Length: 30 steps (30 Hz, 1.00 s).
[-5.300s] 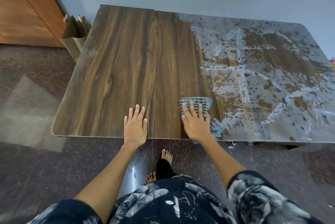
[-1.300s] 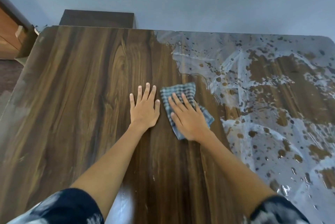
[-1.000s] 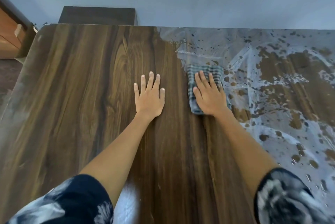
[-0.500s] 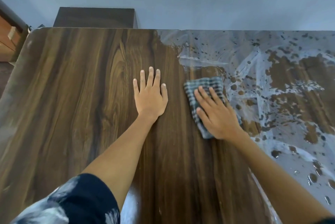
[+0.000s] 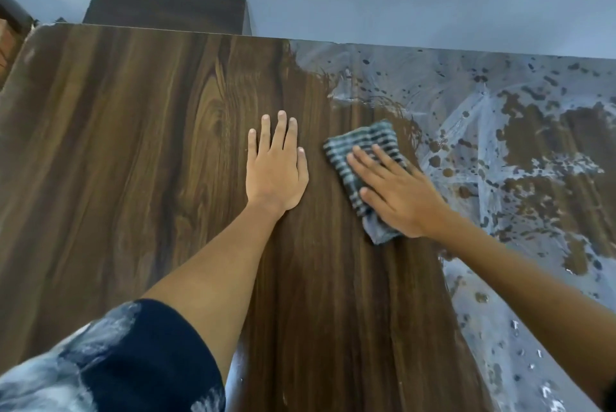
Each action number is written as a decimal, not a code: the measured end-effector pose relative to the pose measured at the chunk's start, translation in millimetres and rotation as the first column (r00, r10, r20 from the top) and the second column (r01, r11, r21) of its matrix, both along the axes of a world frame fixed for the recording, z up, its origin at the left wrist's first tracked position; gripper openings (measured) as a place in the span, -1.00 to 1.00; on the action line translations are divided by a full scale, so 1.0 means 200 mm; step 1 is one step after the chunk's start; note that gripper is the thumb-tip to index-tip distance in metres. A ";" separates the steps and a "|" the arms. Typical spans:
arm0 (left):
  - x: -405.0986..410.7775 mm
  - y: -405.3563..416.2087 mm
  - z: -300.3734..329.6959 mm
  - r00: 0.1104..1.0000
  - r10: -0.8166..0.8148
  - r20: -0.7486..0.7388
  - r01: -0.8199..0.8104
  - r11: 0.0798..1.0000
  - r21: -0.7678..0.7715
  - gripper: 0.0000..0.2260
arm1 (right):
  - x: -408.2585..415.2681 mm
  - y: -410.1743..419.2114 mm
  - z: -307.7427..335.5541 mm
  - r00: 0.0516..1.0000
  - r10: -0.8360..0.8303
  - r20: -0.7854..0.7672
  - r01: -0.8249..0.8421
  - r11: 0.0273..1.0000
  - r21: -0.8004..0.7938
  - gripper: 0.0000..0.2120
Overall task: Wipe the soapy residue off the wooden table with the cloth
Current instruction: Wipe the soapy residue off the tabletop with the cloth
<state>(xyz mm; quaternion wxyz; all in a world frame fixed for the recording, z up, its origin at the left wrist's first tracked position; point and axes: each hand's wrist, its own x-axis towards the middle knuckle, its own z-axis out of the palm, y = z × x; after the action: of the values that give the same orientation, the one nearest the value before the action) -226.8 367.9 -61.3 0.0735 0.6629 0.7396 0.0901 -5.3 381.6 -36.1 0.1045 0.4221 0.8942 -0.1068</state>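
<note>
The dark wooden table [image 5: 116, 151] fills the view. Its left and middle parts show bare wood grain. White soapy residue [image 5: 493, 118] with brown gaps covers the right part, from the far edge to the near right. A folded blue-and-white checked cloth [image 5: 363, 145] lies flat at the border between bare wood and residue. My right hand [image 5: 396, 191] presses on it with straight, spread fingers, covering its near half. My left hand [image 5: 276, 165] rests flat on the bare wood just left of the cloth, fingers straight.
A grey-blue wall runs behind the table's far edge. A dark wooden block [image 5: 166, 8] stands behind the far left of the table. A brown cabinet edge [image 5: 8, 31] shows at the upper left corner.
My right hand has slid the cloth back toward me and slightly left, off the residue, leaving a cleared streak of wood beyond it. My left hand has stayed flat in place.
</note>
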 end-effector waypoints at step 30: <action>0.01 0.03 -0.03 0.988 0.119 0.093 -0.126 0.989 0.072 -0.49 | -0.60 0.65 -0.05 0.978 -0.196 -0.068 0.201 0.977 0.075 -0.50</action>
<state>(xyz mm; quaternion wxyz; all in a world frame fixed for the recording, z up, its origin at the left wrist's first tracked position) -224.7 373.8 -66.6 0.0748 0.6137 0.7710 0.1525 -126.0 512.1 -46.1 0.0492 0.5099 0.8538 -0.0929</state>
